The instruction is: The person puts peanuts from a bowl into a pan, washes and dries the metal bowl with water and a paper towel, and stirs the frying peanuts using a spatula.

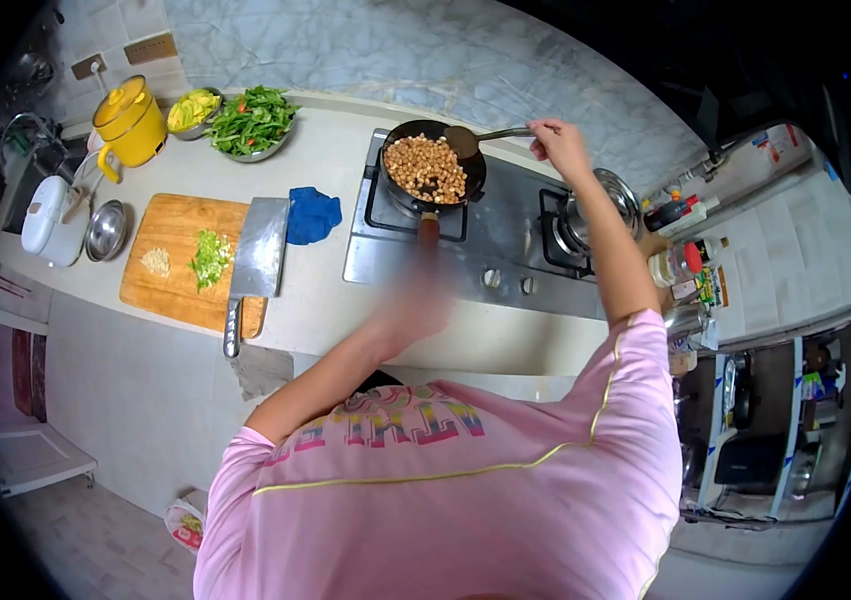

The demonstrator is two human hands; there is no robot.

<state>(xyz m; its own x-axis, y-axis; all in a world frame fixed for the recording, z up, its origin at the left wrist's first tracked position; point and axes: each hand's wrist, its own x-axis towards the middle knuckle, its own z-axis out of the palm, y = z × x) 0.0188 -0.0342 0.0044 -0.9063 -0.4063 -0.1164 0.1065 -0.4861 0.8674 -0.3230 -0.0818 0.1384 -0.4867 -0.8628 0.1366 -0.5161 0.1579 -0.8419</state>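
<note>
A black pan (396, 186) with small light-brown cubes (427, 168) in it stands on the left burner. My right hand (552, 143) grips the far end of the handle of a spatula (462, 141), whose head rests at the pan's upper right edge, by the food. Close to the pan's wooden handle (428, 238), my left hand (415, 308) is a blur, and its fingers and any contact with the handle cannot be made out.
Left of the stove (505, 250) lie a blue cloth (313, 215), a cleaver (260, 250) and a cutting board (160, 285) with chopped pieces. Behind are a bowl of greens (252, 120) and a yellow pot (130, 125). A steel pot (577, 222) and bottles (669, 213) stand right.
</note>
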